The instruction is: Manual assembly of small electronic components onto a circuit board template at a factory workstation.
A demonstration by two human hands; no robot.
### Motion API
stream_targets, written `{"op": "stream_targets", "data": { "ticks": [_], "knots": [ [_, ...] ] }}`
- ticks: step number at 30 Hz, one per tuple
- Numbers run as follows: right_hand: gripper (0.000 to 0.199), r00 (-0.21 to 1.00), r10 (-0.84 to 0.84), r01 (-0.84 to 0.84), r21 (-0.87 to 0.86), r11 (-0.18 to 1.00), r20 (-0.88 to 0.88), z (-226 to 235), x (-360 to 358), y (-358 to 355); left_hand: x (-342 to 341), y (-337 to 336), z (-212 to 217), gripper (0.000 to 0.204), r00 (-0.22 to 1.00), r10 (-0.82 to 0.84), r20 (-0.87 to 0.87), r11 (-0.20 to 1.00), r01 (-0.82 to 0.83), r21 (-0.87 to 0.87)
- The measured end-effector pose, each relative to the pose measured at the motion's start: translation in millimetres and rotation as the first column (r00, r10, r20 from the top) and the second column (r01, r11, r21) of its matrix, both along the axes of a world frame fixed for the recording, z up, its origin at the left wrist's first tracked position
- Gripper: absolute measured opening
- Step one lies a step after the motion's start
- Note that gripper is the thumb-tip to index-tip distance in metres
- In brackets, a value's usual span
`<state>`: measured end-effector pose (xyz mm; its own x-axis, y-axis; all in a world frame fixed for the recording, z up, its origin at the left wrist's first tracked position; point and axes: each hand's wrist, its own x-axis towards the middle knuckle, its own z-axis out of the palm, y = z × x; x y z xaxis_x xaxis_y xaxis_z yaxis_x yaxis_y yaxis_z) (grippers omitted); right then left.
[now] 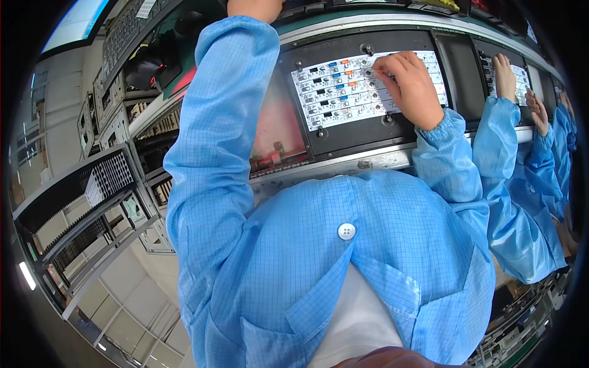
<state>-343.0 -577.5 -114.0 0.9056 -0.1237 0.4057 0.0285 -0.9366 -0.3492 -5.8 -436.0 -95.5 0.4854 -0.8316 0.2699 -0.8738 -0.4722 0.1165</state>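
Observation:
A white circuit board panel made of several strips sits in a black carrier frame in front of me. Blue, orange and black components stand in rows on it. Over its right half is my right hand, fingers bent and thumb and fingertips together at the board's surface. Whatever is between those fingertips is too small or hidden to make out. My left hand reaches to the far side at the upper edge of the picture. Its fingers are cut off there, so what it touches does not show.
Dark bins line the far edge. A keyboard and a screen are at the far left, above a slotted rack. On the right, co-workers' hands work over another board panel on the same line.

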Motion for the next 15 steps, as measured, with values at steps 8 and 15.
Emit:
{"op": "stream_targets", "data": {
  "ticks": [8, 15],
  "knots": [
    [0.017, 0.989, 0.124, -0.085, 0.39, 0.917, -0.077, -1.8, -5.8, 16.9, -38.7, -3.7, 22.1, 0.013, 0.947, 0.294, 0.133, 0.902, -0.32, 0.29],
    [0.018, 0.986, 0.167, -0.169, 0.21, 0.963, 0.028, -5.5, -2.0, 15.2, -31.4, 15.2, 4.1, 0.008, 0.966, 0.016, 0.257, 0.974, 0.043, -0.222]
  ]
}}
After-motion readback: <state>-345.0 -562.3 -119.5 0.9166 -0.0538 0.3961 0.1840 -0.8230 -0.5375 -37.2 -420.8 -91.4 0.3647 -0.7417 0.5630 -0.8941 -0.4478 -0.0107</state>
